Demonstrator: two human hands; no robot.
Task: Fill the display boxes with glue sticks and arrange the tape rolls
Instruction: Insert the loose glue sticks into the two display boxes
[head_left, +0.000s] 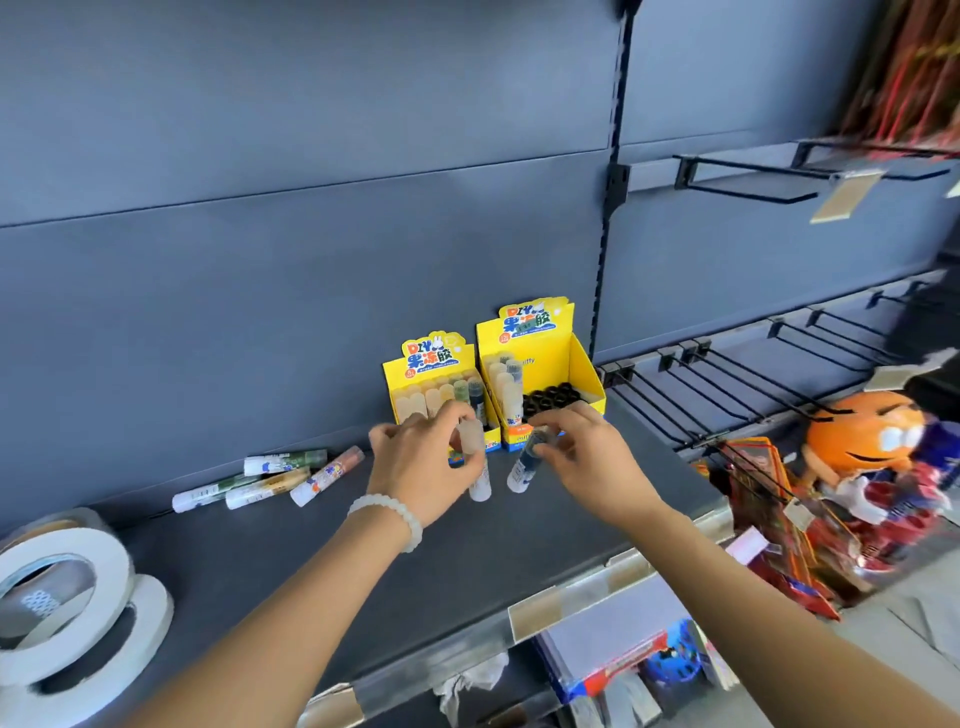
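Step in hand: loading glue sticks into the two yellow display boxes at the back of the shelf (363, 561); judging by the layout, each hand is bringing one stick to a box.
Left hand (415, 462): fingers curled round a clear-capped glue stick (475, 467), held roughly upright just in front of the left display box (434, 384).
Right hand (582, 452): fingers pinch a dark-capped glue stick (524, 465) near its cap, its white base tilted down toward the shelf.
Left box: looks nearly full, its rows of caps standing close together.
Right display box (545, 374): one column of sticks at its left side; the black holder slots (550, 397) to the right stand open.
How to do it well: turn each stick base-down, line it up over a free slot, and lower it straight until it seats, so neighbours are not knocked. The right box probably takes most of what remains.
Loose stock: four more glue sticks (270, 475) lie on the shelf to the left, well apart from the boxes.
Tape rolls (67, 613): white rolls overlap at the shelf's left end, not yet arranged.
Risk: the light cardboard boxes may slide back if pressed; steady one with a free hand.
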